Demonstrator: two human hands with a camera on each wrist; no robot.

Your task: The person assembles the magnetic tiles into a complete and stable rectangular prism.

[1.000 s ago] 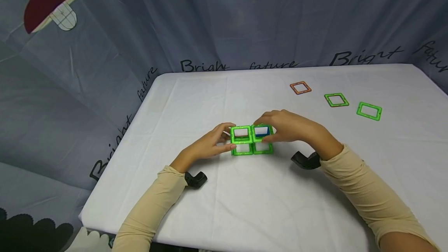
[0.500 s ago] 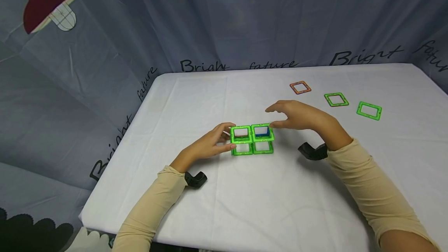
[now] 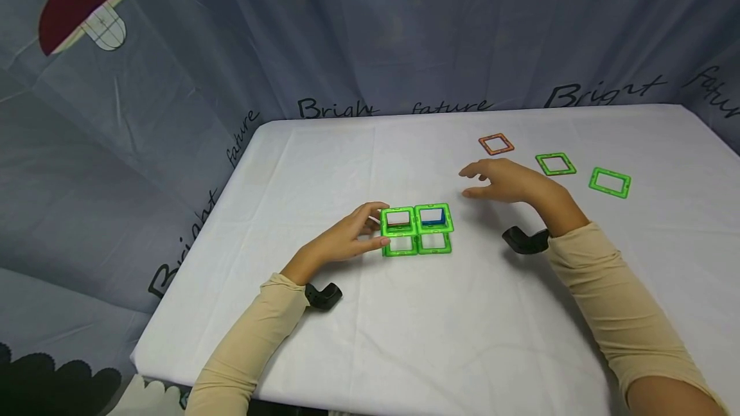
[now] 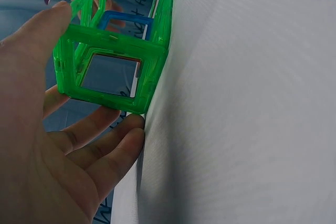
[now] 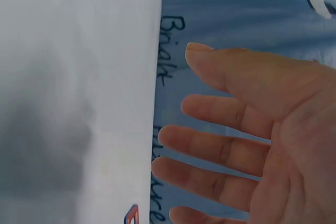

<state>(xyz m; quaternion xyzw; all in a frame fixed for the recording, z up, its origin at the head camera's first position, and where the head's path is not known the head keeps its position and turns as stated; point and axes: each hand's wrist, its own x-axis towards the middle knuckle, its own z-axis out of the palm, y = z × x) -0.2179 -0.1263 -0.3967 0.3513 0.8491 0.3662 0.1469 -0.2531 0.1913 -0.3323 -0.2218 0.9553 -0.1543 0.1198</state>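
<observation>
A small structure of green magnetic square frames (image 3: 416, 230) stands on the white table (image 3: 405, 339), with a blue frame (image 3: 432, 216) inside its right half. My left hand (image 3: 374, 228) grips the structure's left end. In the left wrist view the thumb (image 4: 52, 19) lies on the top edge of the green frame (image 4: 110, 74) and the fingers (image 4: 118, 140) curl at its base. My right hand (image 3: 465, 183) hovers open, empty, to the right of the structure and just short of an orange frame (image 3: 496, 144). In the right wrist view its fingers (image 5: 220, 114) are spread.
Two loose green frames (image 3: 555, 164) (image 3: 609, 183) lie flat on the table's far right, beyond the orange one. A printed grey curtain (image 3: 173, 114) closes off the back and left. The table's left edge (image 3: 191, 255) runs close to my left forearm.
My right hand has let go of the structure's right half and moved up and to the right, opening as it went. The left hand and the structure have stayed put.
</observation>
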